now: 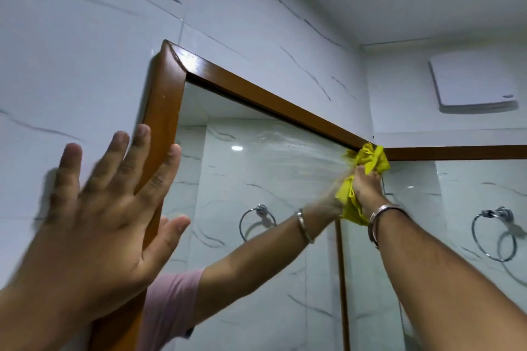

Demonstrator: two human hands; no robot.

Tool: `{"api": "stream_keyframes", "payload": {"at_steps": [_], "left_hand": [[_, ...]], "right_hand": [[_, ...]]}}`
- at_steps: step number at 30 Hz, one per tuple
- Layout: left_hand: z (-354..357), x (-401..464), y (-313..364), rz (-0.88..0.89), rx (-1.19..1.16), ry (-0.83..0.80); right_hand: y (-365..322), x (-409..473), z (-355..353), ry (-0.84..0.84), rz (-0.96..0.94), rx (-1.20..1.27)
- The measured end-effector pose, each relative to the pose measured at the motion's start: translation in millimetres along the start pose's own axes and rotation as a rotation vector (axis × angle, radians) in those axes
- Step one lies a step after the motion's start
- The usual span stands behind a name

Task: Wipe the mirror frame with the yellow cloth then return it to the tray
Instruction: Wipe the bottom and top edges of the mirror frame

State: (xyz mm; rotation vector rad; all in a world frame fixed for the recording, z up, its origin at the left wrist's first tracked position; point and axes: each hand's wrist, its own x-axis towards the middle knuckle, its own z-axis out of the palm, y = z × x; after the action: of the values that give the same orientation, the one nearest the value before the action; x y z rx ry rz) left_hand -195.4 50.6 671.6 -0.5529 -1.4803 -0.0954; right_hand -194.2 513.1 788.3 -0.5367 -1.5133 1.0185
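A mirror with a brown wooden frame [251, 91] hangs on a white marble-look tiled wall. My right hand [368, 188] is shut on the bunched yellow cloth [370, 158], pressed against the frame's top right corner. My left hand [105, 208] is spread flat, fingers apart, over the frame's left side and the wall beside it. The glass [256, 168] shows smear streaks near the cloth and reflects my arm and a pink sleeve. The tray is out of view.
A white vent cover [473, 82] sits high on the right wall. A chrome towel ring [493, 234] hangs on the right wall, and another ring appears as a reflection in the glass. A second framed mirror panel runs along the right wall.
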Motion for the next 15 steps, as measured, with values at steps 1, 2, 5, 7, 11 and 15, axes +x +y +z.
{"api": "stream_keyframes", "payload": {"at_steps": [1,2,5,7,11,15], "left_hand": [[0,-1,0,0.002,0.000,0.025],[-2,-2,1,0.009,0.005,0.043],[-5,-2,3,-0.016,0.026,0.066],[-8,-2,5,-0.033,0.028,0.051],[-21,-1,7,-0.064,0.018,-0.107],[-31,-9,1,-0.081,-0.061,-0.191]], "right_hand": [[2,5,0,0.018,0.019,0.005],[1,5,1,0.039,0.033,0.014],[-21,-24,13,0.077,0.002,0.050],[-49,-66,26,0.081,-0.132,0.057],[-115,-191,60,0.034,-0.645,-0.068],[-154,-271,70,-0.210,-0.965,-0.083]]}}
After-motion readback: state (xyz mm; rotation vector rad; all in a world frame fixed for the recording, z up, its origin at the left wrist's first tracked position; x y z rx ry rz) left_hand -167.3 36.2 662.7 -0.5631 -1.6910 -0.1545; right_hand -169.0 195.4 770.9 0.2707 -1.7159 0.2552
